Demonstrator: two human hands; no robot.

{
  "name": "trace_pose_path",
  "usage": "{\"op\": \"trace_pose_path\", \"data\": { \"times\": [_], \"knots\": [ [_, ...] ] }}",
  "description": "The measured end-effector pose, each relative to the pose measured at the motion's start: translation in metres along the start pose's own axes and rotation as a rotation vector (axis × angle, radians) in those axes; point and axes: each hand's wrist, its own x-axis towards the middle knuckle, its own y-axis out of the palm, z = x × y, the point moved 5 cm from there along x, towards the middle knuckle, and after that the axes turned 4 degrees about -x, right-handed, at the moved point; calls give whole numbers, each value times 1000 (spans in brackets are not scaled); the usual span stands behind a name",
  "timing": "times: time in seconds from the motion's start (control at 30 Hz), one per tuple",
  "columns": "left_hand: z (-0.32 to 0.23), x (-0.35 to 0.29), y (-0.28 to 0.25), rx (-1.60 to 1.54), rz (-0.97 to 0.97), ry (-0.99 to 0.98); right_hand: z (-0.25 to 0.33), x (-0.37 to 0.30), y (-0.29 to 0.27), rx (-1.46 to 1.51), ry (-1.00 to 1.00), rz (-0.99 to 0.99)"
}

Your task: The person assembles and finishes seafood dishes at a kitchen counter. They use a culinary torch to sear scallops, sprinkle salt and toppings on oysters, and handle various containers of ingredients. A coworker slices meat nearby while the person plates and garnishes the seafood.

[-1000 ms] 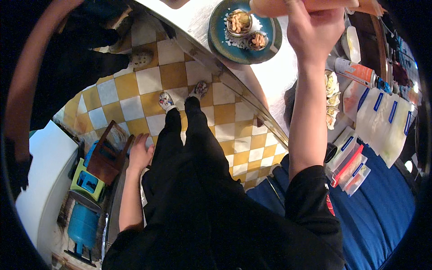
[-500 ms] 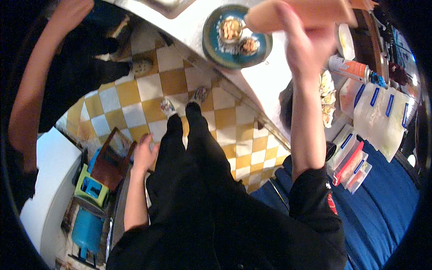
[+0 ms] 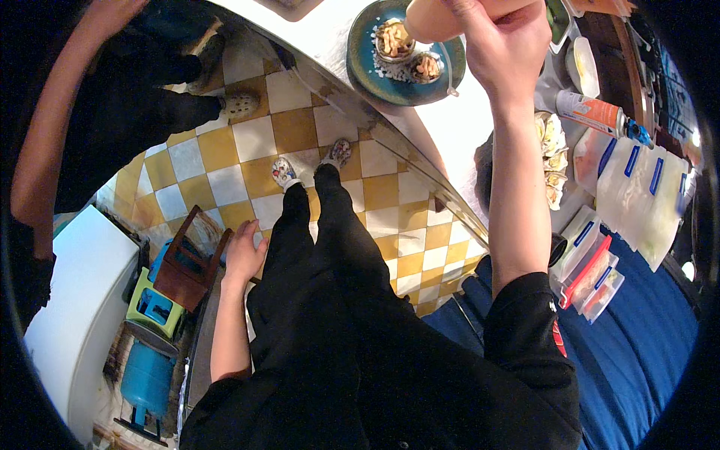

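My right hand is wrapped round a smooth pinkish-beige squeeze bottle, tilted over a teal round plate. The bottle's far end is cut off by the picture's upper edge. On the plate, two shells sit on coarse white salt: a larger topped shell and a smaller topped shell, both heaped with pale brown pieces. A thin pale streak crosses the plate's right rim; I cannot tell what it is. My left hand hangs low beside my leg, empty, fingers apart.
Right of my right forearm lie stacked oyster shells, a spray can, a white dish and clear lidded containers. Another person's arm is at the left. A brown stool stands near my left hand.
My right hand has drawn the bottle a little, and its lower end now shows less to the right. The view has shifted slightly. My left hand still hangs down.
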Motion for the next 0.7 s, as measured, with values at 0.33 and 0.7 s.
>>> {"op": "trace_pose_path", "data": {
  "times": [0.33,0.7],
  "knots": [
    [-1,-6,2,10,-30,25,0,-1,-2,-63,-130,-45],
    [-38,16,-31,-191,-64,45,-13,-6,-10,-51,-33,-97]
  ]
}}
